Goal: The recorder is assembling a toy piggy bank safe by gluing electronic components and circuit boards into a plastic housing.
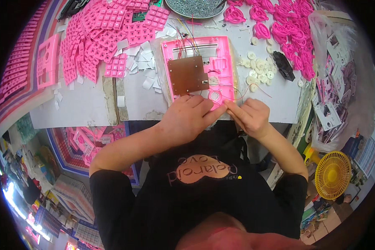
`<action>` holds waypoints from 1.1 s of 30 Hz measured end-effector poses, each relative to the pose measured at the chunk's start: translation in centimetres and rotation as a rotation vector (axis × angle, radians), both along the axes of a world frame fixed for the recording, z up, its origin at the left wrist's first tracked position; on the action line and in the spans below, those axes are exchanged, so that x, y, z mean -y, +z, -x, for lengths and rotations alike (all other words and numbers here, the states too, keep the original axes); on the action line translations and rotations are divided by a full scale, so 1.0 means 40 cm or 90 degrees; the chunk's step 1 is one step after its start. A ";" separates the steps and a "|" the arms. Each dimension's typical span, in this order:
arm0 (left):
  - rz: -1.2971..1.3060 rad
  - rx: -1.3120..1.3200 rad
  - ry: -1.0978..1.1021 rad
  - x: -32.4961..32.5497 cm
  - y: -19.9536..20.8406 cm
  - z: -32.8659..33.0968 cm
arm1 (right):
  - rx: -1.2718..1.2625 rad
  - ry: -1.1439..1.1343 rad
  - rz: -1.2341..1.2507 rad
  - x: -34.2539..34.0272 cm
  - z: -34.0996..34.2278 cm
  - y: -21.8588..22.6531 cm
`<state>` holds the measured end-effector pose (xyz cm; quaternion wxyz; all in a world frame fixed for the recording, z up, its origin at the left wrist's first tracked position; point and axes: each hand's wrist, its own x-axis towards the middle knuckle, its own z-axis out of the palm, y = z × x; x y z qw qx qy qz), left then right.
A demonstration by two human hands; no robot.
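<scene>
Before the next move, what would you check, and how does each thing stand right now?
1. Casing open side up: ok.
2. Board over the casing's left part: ok.
3. Wires all inside the casing: not ok; a red wire trails past its right side.
4. Left hand and right hand both at the casing's near end: ok.
5. What the right hand pinches: cannot tell; too small.
6. White discs off the casing: ok.

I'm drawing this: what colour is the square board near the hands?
The square board is brown; head view shows it best.
</scene>
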<state>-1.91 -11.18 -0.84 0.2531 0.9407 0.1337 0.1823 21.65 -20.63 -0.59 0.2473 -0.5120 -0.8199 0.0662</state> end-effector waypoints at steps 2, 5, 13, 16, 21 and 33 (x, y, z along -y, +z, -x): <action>-0.015 -0.025 -0.018 0.001 0.008 -0.001 | 0.094 -0.004 0.050 0.025 0.006 0.022; -0.065 -0.047 -0.046 -0.001 0.017 -0.004 | 0.244 -0.005 0.154 0.053 0.027 0.070; -0.201 -0.055 -0.069 0.005 0.018 -0.006 | 0.048 0.001 0.304 -0.184 0.044 0.181; -0.210 -0.038 -0.045 0.009 0.022 -0.013 | -0.002 -0.157 0.207 -0.315 0.088 0.107; 0.012 -0.037 -0.053 -0.026 0.033 -0.011 | 0.081 -0.214 0.189 -0.399 0.129 0.053; 0.187 0.090 0.393 -0.299 -0.001 -0.005 | -0.162 0.050 0.031 -0.299 0.129 0.038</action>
